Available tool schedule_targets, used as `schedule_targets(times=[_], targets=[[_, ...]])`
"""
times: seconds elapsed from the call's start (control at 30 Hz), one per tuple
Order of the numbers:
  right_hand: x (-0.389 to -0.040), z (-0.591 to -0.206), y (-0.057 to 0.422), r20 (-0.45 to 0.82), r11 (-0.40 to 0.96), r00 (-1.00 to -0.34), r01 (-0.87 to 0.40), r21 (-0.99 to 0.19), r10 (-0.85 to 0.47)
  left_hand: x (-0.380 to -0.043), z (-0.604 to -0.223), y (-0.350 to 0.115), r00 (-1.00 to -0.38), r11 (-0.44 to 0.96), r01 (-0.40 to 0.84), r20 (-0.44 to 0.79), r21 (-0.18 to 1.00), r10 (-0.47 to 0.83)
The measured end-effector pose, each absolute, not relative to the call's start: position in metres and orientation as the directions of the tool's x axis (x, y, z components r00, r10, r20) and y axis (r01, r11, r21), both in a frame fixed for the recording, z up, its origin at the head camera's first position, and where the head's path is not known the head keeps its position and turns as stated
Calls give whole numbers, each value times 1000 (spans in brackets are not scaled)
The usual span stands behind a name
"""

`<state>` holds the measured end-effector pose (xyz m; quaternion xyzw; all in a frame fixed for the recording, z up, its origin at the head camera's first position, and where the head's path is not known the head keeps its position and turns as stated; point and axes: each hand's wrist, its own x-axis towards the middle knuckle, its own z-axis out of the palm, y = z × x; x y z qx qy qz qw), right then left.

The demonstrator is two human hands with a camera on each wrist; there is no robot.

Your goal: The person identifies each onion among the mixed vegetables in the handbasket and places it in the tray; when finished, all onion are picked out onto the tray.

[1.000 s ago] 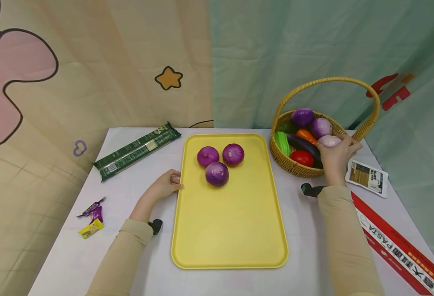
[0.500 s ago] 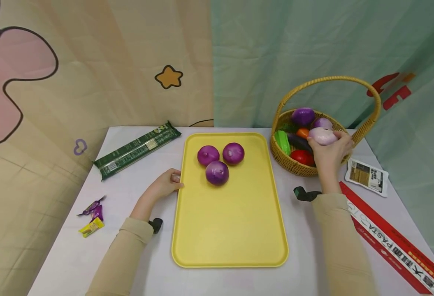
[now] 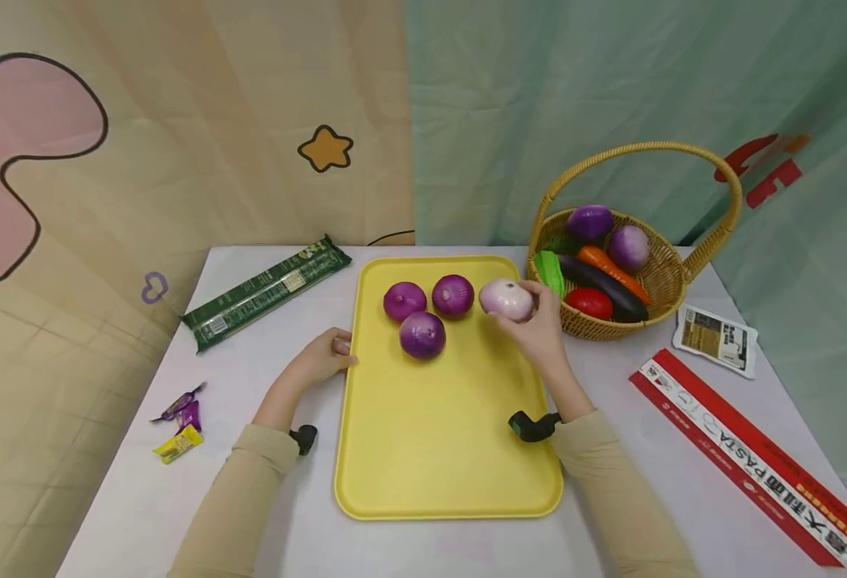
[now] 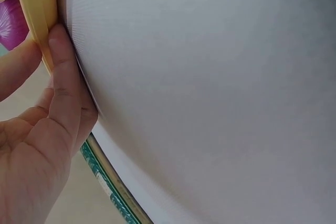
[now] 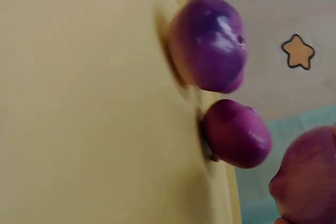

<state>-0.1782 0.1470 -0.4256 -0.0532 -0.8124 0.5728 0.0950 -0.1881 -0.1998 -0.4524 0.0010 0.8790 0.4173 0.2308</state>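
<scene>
My right hand (image 3: 544,335) grips a pale purple onion (image 3: 504,299) over the upper right of the yellow tray (image 3: 437,449). In the right wrist view this onion (image 5: 310,179) shows at the lower right, with only bits of fingertips in sight. Three darker purple onions lie on the tray: one at left (image 3: 405,302), one at the back (image 3: 454,296) and one in front (image 3: 423,335). With thumb and fingers, my left hand (image 3: 319,359) pinches the tray's left rim; the left wrist view shows the thumb (image 4: 21,69) on one side of the rim.
A handled wicker basket (image 3: 596,329) at back right holds two purple onions, an eggplant (image 3: 604,285), a carrot, a tomato and a green vegetable. A red pasta box (image 3: 748,457) and a white pouch (image 3: 715,341) lie at right. Left are a green packet (image 3: 267,293) and wrapped candies (image 3: 179,445).
My right hand has lifted the pale onion out of the basket and carried it left over the tray. The left hand stays at the tray rim.
</scene>
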Motion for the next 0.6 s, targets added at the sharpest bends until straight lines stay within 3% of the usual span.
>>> schedule_targets(times=[0.2, 0.6], targets=[[-181, -449, 134, -48, 430, -996, 75, -900, 75, -186, -453, -198, -891, 653, -196, -411, 732, 193], [-191, -460, 127, -60, 414, -997, 34, -910, -51, -189, -455, -199, -895, 649, -199, -406, 734, 185]])
